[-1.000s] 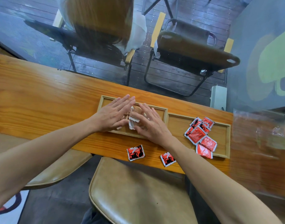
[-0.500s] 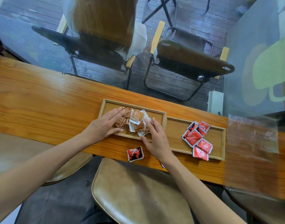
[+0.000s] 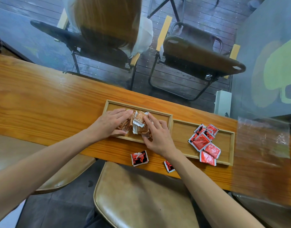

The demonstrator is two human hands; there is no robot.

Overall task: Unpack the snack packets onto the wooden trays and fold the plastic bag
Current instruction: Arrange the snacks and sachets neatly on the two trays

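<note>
Fingers [image 3: 123, 115] of both hands lie spread flat, corralling the brown snack packets [image 3: 139, 123] in the left tray [image 3: 164, 114]; light, crinkly, slippery, so best pinched at their edges.

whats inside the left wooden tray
A bunch of brown snack packets lies inside the left wooden tray, pressed between the left hand and right hand. Packets beneath the hands are hidden.

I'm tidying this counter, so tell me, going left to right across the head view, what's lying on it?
Left tray with brown packets → loose red-and-black packet → right tray with red packets → clear plastic bag.
</note>
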